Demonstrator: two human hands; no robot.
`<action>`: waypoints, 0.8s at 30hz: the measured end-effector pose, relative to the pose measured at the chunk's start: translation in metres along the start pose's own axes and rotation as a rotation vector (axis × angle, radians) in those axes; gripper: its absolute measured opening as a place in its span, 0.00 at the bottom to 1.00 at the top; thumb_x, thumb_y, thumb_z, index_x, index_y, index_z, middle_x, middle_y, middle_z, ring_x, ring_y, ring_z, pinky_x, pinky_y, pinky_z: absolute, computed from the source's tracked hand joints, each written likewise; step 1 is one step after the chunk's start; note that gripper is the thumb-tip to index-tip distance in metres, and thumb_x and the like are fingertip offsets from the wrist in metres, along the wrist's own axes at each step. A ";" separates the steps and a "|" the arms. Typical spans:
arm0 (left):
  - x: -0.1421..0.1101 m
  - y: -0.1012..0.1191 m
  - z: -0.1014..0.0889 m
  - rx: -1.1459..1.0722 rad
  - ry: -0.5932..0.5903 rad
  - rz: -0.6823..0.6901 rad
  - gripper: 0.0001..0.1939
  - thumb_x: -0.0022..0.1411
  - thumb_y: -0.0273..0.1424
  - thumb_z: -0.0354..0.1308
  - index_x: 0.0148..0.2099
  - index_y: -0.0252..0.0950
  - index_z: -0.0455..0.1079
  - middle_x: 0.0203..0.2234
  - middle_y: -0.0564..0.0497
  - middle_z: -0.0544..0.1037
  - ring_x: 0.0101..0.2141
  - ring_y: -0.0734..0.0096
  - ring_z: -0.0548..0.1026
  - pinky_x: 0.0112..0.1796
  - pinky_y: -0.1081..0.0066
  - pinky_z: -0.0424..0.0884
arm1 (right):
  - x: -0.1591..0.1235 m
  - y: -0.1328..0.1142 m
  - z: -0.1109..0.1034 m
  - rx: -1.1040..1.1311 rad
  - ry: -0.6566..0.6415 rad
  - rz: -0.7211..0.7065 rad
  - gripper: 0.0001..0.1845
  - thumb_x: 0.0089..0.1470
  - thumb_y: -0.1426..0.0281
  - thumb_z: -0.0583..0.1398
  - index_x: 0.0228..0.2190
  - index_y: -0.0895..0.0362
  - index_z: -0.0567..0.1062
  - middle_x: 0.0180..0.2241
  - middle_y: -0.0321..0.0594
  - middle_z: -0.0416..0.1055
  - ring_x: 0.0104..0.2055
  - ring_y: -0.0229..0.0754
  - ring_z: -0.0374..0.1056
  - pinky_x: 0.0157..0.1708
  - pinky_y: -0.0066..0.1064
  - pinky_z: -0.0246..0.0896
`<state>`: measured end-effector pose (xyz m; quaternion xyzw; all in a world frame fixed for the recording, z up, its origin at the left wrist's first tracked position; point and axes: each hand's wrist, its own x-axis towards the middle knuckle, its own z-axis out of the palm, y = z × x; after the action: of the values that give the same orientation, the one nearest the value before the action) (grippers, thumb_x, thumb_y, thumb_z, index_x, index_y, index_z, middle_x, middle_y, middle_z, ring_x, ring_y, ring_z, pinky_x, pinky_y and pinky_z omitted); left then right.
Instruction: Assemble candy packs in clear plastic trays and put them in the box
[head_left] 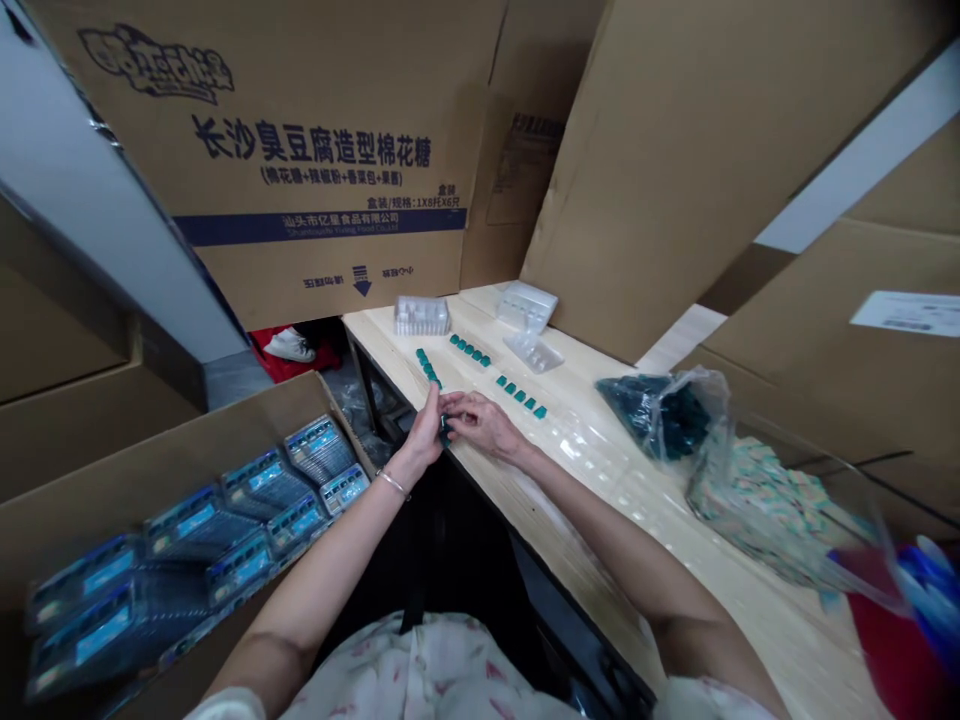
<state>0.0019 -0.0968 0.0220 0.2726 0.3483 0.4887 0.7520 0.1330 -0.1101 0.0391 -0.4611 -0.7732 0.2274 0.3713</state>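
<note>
My left hand (429,428) and my right hand (486,424) meet at the near edge of the table. Between them is a small dark green piece (445,430), mostly hidden by my fingers. My left fingers close round it, and my right fingertips pinch at it. Just beyond my left hand runs a short row of green pieces (428,368). Two more rows lie further off, one green row (470,350) toward the back and another green row (521,396) to the right of my right hand.
Clear plastic trays (421,316) are stacked at the back, with loose clear trays (529,305) beside them. On the right lie a bag of dark green pieces (660,410) and a bag of pale pieces (780,500). A carton (300,395) of blue packs stands left; tall cardboard (322,70) rises behind.
</note>
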 end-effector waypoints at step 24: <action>0.000 -0.019 -0.012 0.879 -0.056 0.437 0.12 0.53 0.35 0.61 0.39 0.36 0.74 0.29 0.51 0.74 0.25 0.77 0.66 0.28 0.75 0.63 | -0.008 0.033 -0.029 0.516 0.251 0.458 0.15 0.41 0.67 0.64 0.34 0.58 0.75 0.27 0.38 0.75 0.30 0.38 0.71 0.36 0.32 0.66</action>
<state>0.0027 -0.1028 0.0006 0.6438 0.4359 0.4344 0.4547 0.1766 -0.1010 0.0313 -0.5377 -0.5154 0.4339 0.5069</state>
